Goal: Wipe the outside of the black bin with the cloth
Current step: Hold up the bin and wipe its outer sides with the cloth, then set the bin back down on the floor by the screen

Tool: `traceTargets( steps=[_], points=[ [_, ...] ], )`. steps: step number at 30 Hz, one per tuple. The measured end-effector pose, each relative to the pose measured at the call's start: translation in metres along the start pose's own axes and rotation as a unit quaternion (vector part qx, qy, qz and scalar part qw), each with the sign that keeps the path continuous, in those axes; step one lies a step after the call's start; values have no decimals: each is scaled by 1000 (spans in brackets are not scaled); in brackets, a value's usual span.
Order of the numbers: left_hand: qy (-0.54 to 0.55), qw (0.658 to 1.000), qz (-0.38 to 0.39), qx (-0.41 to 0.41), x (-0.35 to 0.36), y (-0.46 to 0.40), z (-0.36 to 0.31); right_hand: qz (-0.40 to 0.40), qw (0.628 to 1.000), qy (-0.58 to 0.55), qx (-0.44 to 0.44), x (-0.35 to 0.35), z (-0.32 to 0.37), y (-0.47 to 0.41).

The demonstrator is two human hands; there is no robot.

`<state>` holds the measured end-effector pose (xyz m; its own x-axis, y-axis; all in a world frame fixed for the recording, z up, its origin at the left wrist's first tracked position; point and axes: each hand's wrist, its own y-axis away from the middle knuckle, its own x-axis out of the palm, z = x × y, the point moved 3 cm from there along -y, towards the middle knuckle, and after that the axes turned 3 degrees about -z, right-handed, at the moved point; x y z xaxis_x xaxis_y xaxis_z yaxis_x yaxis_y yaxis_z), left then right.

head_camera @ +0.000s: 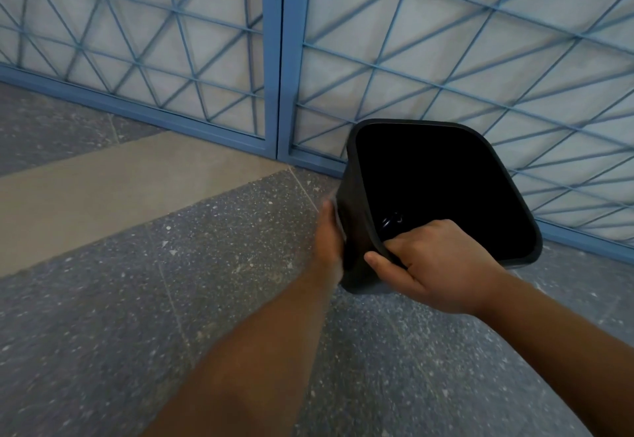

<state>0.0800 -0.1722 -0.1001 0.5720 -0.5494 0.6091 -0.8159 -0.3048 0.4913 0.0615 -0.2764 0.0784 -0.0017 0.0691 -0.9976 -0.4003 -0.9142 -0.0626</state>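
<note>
So the black bin [442,182] was held up off the speckled floor [103,316], tilted, mouth toward the camera, w/ the blue lattice gate [274,59] behind it. Right hand [435,265] gripped the near rim, thumb outside, fingers inside. Left hand [331,241], blurred, pressed a grey cloth [338,217] on the bin's left outer wall; its finger grip couldn't be made out.

Floor [103,316] is dark speckled stone tile with thin seams, plus one plain beige strip [120,189] running across it. Blue metal grille doors [274,93] stand right at its far edge.
</note>
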Motion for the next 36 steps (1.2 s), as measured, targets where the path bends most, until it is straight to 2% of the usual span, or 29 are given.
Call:
traceTargets(
  steps=[3, 6, 10, 14, 17, 22, 25, 28, 29, 31, 33, 36],
  points=[
    [-58, 998, -13, 29, -16, 10, 28, -7, 1000, -3, -1, -1, 1, -1],
    [6, 998, -57, 29, -29, 10, 54, 2, 1000, -6, 8, -2, 2, 0],
    [29, 997, -61, 30, 1, 70, 24, 13, 1000, 3, 16, -3, 2, -1],
    [65, 996, -42, 45, 18, 87, 10, 17, 1000, 2, 6, -1, 2, -1],
    [61, 996, -56, 17, 30, 96, -11, 19, 1000, -10, -1, -3, 2, -1],
    [78, 995, -67, 15, 48, 107, -60, -9, 998, -54, 36, -8, 0, 3],
    [30, 994, -97, 33, 64, 115, -87, -30, 996, -62, 60, -8, 0, 4],
    [-96, 987, -120, 48, 71, 119, -99, -113, 972, -156, 133, -16, -8, 10],
    [-159, 978, -120, 59, 70, 119, -102, -139, 961, -175, 165, -21, -15, 14],
    [-307, 941, -111, 89, 66, 118, -110, -151, 955, -142, 213, -31, -28, 26],
    [-442, 884, -103, 110, 60, 117, -117, -150, 955, -74, 246, -40, -41, 45],
    [-605, 784, -73, 115, 59, 118, -126, -185, 934, -28, 304, -49, -60, 77]
  ],
)
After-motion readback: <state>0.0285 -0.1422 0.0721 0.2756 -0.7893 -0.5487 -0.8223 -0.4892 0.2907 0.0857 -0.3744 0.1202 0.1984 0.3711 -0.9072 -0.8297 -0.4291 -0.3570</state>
